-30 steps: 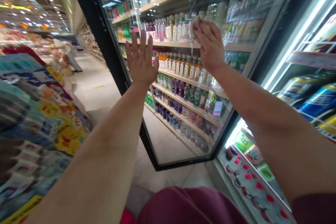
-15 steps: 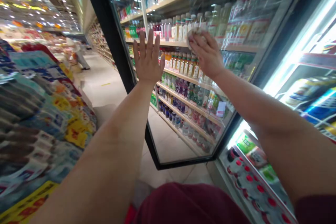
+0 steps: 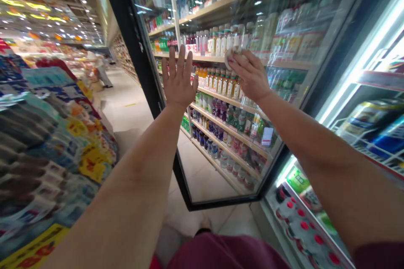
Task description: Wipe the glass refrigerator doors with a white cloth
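A glass cooler door with a black frame stands swung open in front of me. My left hand lies flat against the glass near the door's left edge, fingers spread. Higher on the right, my right hand presses a crumpled whitish cloth to the pane, its fingers bent over it. Shelves of bottled drinks show through the glass beyond both hands. A small white label is stuck low on the right of the pane.
To the right is the lit cooler with cans and red-capped bottles. Packaged goods are stacked close on my left. An aisle floor runs back, with a person farther off.
The view has tilted up slightly, so the scene sits a little lower. My right hand and the cloth remain on the glass, slightly lower relative to the shelves; my left hand stays spread on the door.
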{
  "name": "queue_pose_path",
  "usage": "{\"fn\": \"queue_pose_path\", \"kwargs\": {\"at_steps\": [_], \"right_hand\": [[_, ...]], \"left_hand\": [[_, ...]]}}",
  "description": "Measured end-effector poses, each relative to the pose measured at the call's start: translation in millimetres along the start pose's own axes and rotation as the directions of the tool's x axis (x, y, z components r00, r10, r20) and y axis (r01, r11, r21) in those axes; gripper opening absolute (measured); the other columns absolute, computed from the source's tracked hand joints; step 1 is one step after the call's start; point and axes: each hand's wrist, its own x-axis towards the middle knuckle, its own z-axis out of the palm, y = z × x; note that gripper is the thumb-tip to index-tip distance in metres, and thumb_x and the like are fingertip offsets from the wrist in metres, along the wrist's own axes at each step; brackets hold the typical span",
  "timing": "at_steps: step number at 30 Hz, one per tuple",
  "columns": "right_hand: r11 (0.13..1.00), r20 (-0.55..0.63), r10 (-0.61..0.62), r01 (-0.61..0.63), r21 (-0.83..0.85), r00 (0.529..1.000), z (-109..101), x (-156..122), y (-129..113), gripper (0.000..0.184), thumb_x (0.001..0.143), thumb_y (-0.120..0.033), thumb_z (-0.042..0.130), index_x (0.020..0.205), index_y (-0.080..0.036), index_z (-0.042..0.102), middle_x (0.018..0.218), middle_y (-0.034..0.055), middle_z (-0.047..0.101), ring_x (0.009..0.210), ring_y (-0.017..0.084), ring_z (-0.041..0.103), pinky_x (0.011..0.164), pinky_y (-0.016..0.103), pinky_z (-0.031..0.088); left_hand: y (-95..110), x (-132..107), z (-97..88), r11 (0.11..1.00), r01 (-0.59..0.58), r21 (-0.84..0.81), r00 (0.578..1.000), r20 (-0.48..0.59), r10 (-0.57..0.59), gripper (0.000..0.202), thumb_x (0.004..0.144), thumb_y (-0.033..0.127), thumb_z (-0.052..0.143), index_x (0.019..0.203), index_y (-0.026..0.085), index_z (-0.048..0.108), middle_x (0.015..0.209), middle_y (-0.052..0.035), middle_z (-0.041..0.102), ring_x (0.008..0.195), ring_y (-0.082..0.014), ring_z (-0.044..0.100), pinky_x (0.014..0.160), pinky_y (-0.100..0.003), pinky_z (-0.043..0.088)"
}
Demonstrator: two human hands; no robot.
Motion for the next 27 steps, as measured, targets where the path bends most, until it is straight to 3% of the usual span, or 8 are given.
{"fn": "queue_pose_path", "kwargs": {"at_steps": [4, 9, 12, 15, 20, 22, 25, 27], "right_hand": [[0.999, -0.059, 0.041, -0.043, -0.033, 0.997, 5.6, -9.5, 0.6, 0.054, 0.107, -0.041, 0.021, 0.146, -0.029, 0.056, 0.155, -0.0024, 0.051, 0.154, 0.024, 0.031, 0.131, 0.050, 0.024], [0.993, 0.102, -0.096, 0.102, -0.056, 0.990, 6.5, -20.0, 1.8, 0.047, 0.107, -0.036, 0.027, 0.144, -0.031, 0.057, 0.149, -0.0016, 0.058, 0.149, 0.023, 0.041, 0.126, 0.051, 0.033], [0.995, 0.024, -0.065, 0.067, -0.078, 0.998, 4.2, -15.1, 10.1, 0.048, 0.108, -0.038, 0.026, 0.145, -0.028, 0.056, 0.151, 0.0011, 0.056, 0.152, 0.022, 0.036, 0.126, 0.053, 0.031], [0.996, -0.052, -0.026, 0.021, -0.084, 0.998, 8.0, -14.2, 10.3, 0.049, 0.106, -0.040, 0.029, 0.143, -0.028, 0.057, 0.153, 0.0038, 0.054, 0.154, 0.018, 0.030, 0.128, 0.053, 0.028], [0.992, 0.098, -0.075, 0.085, -0.094, 0.992, 15.1, -17.3, 0.9, 0.054, 0.107, -0.040, 0.019, 0.143, -0.031, 0.059, 0.151, -0.0025, 0.056, 0.151, 0.021, 0.037, 0.126, 0.051, 0.032], [0.992, 0.037, -0.063, 0.067, -0.109, 0.997, 14.0, -9.4, 4.7, 0.056, 0.107, -0.041, 0.017, 0.143, -0.030, 0.059, 0.151, -0.0027, 0.055, 0.150, 0.023, 0.039, 0.125, 0.051, 0.033], [0.988, -0.172, 0.031, -0.056, -0.141, 0.985, 12.7, 5.5, 9.6, 0.063, 0.107, -0.042, 0.011, 0.146, -0.025, 0.057, 0.155, 0.0011, 0.051, 0.151, 0.025, 0.037, 0.127, 0.052, 0.030], [0.984, -0.184, 0.039, -0.070, -0.166, 0.982, 13.5, 11.1, 5.8, 0.063, 0.106, -0.041, 0.012, 0.150, -0.022, 0.053, 0.159, 0.0027, 0.046, 0.154, 0.026, 0.030, 0.128, 0.054, 0.026]], "left_hand": [[0.3, 0.6, 2.0, 0.999, 0.018, -0.047, 1.000, 0.016, -0.017, 0.074, 0.102, 0.055, 0.029, 0.163, 0.013, 0.023, 0.171, 0.0051, 0.007, 0.150, -0.0135, -0.029, 0.127, -0.043, -0.020], [1.3, 0.1, 0.8, 0.999, 0.030, -0.036, 1.000, -0.001, -0.031, 0.070, 0.102, 0.053, 0.032, 0.164, 0.021, 0.026, 0.168, 0.0109, 0.004, 0.155, -0.0148, -0.016, 0.132, -0.044, -0.012], [-0.4, 0.5, 1.5, 0.996, 0.055, -0.068, 0.998, 0.003, -0.055, 0.069, 0.101, 0.052, 0.034, 0.164, 0.027, 0.025, 0.166, 0.0153, 0.005, 0.155, -0.0134, -0.014, 0.131, -0.041, -0.014], [-3.6, 1.5, 4.1, 0.990, 0.074, -0.118, 0.997, 0.006, -0.074, 0.070, 0.098, 0.055, 0.036, 0.164, 0.034, 0.024, 0.165, 0.0207, 0.009, 0.151, -0.0095, -0.021, 0.130, -0.037, -0.017], [-9.4, 3.2, 8.1, 0.988, 0.063, -0.138, 0.998, 0.000, -0.064, 0.070, 0.098, 0.054, 0.037, 0.164, 0.031, 0.025, 0.166, 0.0173, 0.007, 0.153, -0.0132, -0.018, 0.130, -0.041, -0.016], [-10.8, 3.7, 9.0, 0.992, 0.052, -0.116, 0.999, -0.003, -0.053, 0.070, 0.099, 0.052, 0.039, 0.164, 0.028, 0.027, 0.167, 0.0144, 0.006, 0.155, -0.0157, -0.013, 0.131, -0.042, -0.014], [-11.7, 4.0, 9.5, 0.995, 0.038, -0.088, 0.999, -0.002, -0.039, 0.069, 0.100, 0.049, 0.038, 0.164, 0.024, 0.027, 0.168, 0.0108, 0.005, 0.156, -0.0183, -0.009, 0.132, -0.045, -0.011], [-11.8, 4.0, 9.7, 0.997, 0.031, -0.077, 0.999, -0.004, -0.032, 0.069, 0.101, 0.049, 0.036, 0.164, 0.023, 0.027, 0.168, 0.0095, 0.005, 0.156, -0.0187, -0.008, 0.132, -0.046, -0.011]]}}
